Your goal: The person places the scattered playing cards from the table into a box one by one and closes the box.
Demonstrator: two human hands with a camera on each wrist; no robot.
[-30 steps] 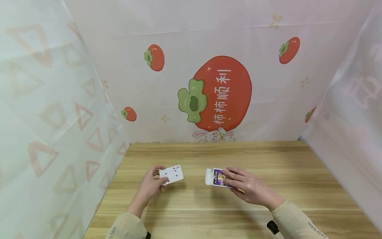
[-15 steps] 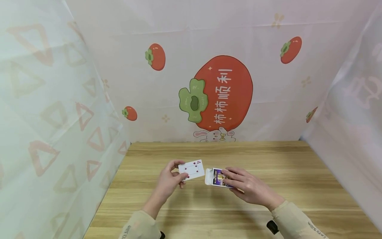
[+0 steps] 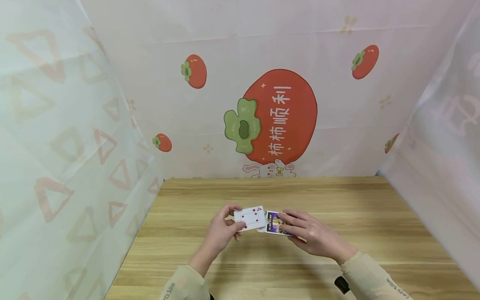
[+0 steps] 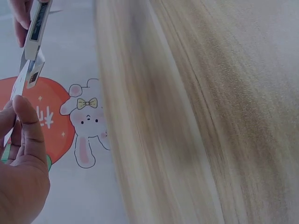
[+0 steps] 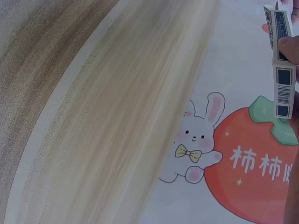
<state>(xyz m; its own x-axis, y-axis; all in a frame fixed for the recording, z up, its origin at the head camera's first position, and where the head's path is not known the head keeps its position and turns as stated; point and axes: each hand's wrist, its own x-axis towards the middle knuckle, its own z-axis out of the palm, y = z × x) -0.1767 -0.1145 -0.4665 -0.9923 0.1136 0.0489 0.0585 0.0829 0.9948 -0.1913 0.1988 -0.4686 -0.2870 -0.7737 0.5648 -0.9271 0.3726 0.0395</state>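
My left hand (image 3: 220, 230) pinches a playing card (image 3: 249, 218), the four of diamonds face up, between thumb and fingers. Whether more cards lie under it I cannot tell. Its right end overlaps the white flap at the open end of a card box (image 3: 273, 222). My right hand (image 3: 316, 236) grips that box, which has a purple and black front with a gold trophy. In the left wrist view the card (image 4: 19, 86) appears edge-on beside the box (image 4: 35, 39). From the right wrist, the box (image 5: 283, 88) shows a barcode and an unfolded flap.
Both hands are above a wood-grain table (image 3: 300, 275). Behind it stands a white backdrop (image 3: 337, 137) printed with persimmons and a rabbit. Cloth sides (image 3: 93, 166) close in the table at left and right. A black object (image 3: 341, 285) shows beneath the right sleeve.
My left hand has carried the card rightward, from well left of the box to its open end, where it now covers part of the flap. The right hand and box have stayed put.
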